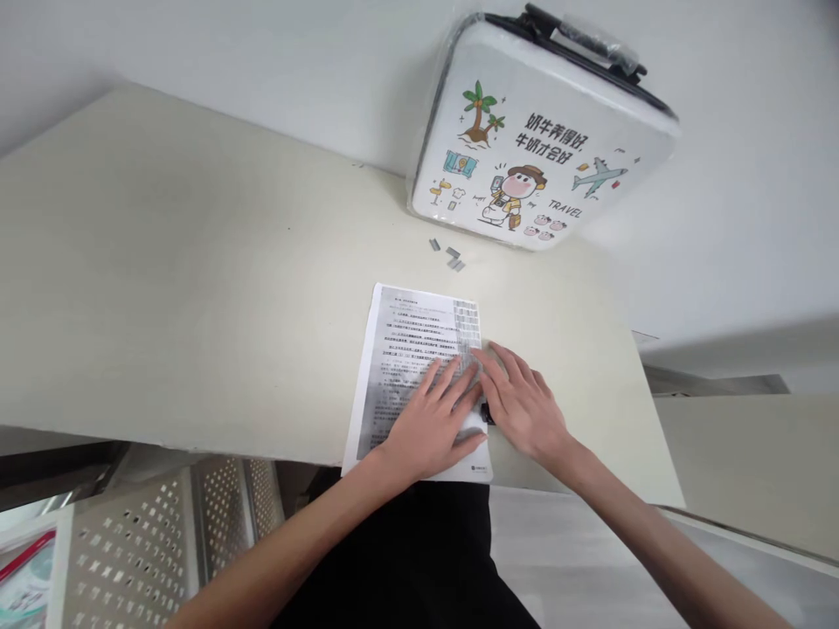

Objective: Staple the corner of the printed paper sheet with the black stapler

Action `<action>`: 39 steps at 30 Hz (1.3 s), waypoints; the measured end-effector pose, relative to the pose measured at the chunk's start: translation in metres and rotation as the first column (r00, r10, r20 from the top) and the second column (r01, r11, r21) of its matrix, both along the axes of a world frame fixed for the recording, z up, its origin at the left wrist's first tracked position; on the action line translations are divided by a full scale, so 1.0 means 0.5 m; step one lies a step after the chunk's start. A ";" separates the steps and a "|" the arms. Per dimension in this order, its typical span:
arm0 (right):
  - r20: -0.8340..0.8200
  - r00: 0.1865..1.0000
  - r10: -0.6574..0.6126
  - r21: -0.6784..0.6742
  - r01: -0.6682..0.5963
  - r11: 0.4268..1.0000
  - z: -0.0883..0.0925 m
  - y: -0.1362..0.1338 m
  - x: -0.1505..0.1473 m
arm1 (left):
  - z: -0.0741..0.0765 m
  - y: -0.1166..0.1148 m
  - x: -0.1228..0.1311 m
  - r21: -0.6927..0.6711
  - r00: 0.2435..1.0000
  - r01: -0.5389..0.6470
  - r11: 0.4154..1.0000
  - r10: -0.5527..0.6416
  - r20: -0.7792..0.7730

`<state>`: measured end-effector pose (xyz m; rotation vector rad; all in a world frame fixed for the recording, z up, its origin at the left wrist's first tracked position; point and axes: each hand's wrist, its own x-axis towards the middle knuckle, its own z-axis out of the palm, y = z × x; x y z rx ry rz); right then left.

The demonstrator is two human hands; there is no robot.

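Observation:
A printed sheet of paper (pixel 423 328), perhaps several sheets stacked, lies near the table's front edge, with dense text and a band of barcode-like print at its right. Spread flat on its lower right part is my left hand (pixel 429 428), fingers apart. My right hand (pixel 521 402) is at the sheet's right edge, its fingers bent over and its fingertips close to those of the left. Beneath the right hand a small black object (pixel 486 413) peeks out by the paper's edge; the hand hides most of it, so its kind is unclear.
Beyond the paper lie several small grey strips, resembling staples (pixel 454 253). A white cartoon-printed suitcase (pixel 524 131) in clear plastic stands at the back against the wall. The pale table (pixel 197 288) reaches far left. Perforated panels (pixel 131 542) are below at left.

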<state>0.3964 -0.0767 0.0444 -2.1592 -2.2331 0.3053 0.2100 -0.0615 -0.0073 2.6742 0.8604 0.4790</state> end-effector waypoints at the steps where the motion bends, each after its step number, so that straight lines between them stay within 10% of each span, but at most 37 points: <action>1: 0.002 1.000 0.002 0.009 -0.002 1.000 -0.001 -0.001 -0.001 | 0.000 0.000 0.000 0.000 1.000 0.001 1.000 -0.001 0.000; 13: 0.045 0.999 -0.023 0.079 0.019 0.997 -0.024 0.002 -0.019 | 0.005 0.004 -0.004 0.005 1.000 0.006 1.000 -0.006 -0.011; 30: -0.428 0.904 -0.003 0.210 0.103 0.972 0.007 -0.041 0.029 | 0.017 -0.001 -0.058 0.052 0.998 -0.015 0.999 0.019 -0.064; 39: -0.369 0.919 0.135 0.345 0.001 0.939 -0.065 -0.125 0.119 | 0.034 -0.002 -0.055 0.040 0.992 -0.008 0.999 0.013 -0.127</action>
